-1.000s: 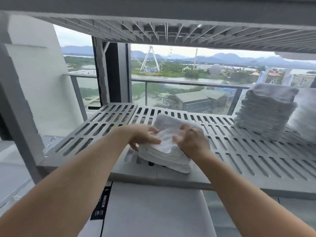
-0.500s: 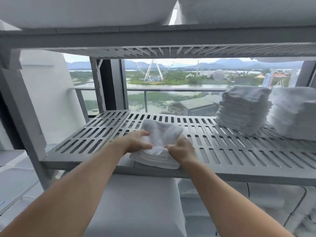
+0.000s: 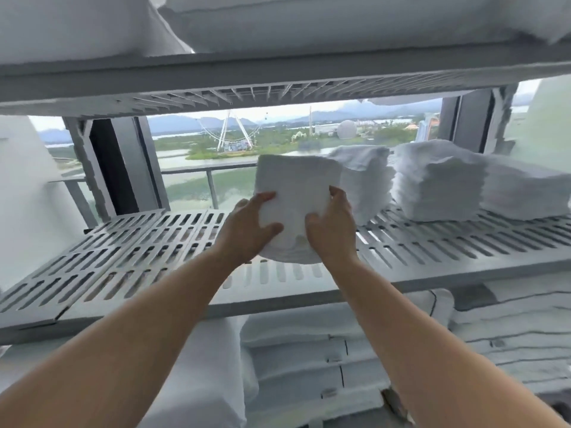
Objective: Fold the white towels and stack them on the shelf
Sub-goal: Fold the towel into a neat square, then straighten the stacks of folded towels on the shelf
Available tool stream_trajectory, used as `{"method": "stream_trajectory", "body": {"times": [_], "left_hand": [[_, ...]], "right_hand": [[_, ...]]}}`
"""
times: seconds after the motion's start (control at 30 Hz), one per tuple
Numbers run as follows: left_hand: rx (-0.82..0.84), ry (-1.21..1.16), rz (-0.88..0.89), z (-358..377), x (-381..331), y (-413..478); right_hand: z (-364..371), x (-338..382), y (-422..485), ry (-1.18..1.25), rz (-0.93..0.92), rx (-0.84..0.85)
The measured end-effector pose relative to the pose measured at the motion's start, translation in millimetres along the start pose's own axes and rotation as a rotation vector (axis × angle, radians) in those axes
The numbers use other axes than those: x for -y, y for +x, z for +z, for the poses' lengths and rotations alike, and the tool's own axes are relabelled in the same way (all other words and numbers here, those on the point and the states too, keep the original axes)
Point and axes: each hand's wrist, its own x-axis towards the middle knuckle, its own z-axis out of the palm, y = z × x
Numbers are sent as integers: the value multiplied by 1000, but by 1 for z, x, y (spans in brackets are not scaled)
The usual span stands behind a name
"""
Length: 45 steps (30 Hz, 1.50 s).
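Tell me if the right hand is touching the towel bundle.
Touching: head view shows the right hand gripping the towel bundle at its right edge.

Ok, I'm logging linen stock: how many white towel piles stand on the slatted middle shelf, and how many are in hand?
Stacks of folded white towels standing on the grey slatted plastic shelf: 3
Bundle of folded white towels gripped between the left hand and the right hand: 1
Total: 4
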Motion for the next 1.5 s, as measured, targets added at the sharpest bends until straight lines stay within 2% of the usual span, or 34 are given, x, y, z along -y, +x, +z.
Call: {"method": "stream_trajectory", "body": {"times": [0.3,0.63,0.77,1.0,1.2,1.43,1.5], "left_hand": [[45,-195,238,139,-115,58],[36,-391,480,290,-247,153],[44,-402,525,342,-303,192],[55,-418,498,419,-369,236],[-41,-411,394,466,-411,270],[-113,-319,134,504,-450,310],[-48,-193,-6,509,-451,318]], "right_hand": [[-135,-80,51,-85,63,-273],[-268,-169,160,-258,24,-488],[-319,-197,209,-315,58,-533],[-384,-246,287,-442,63,-513],[-424,-289,369,-442,-7,-475],[-445,-329,459,-354,-46,-302],[-436,-345,475,-377,25,-198]]}}
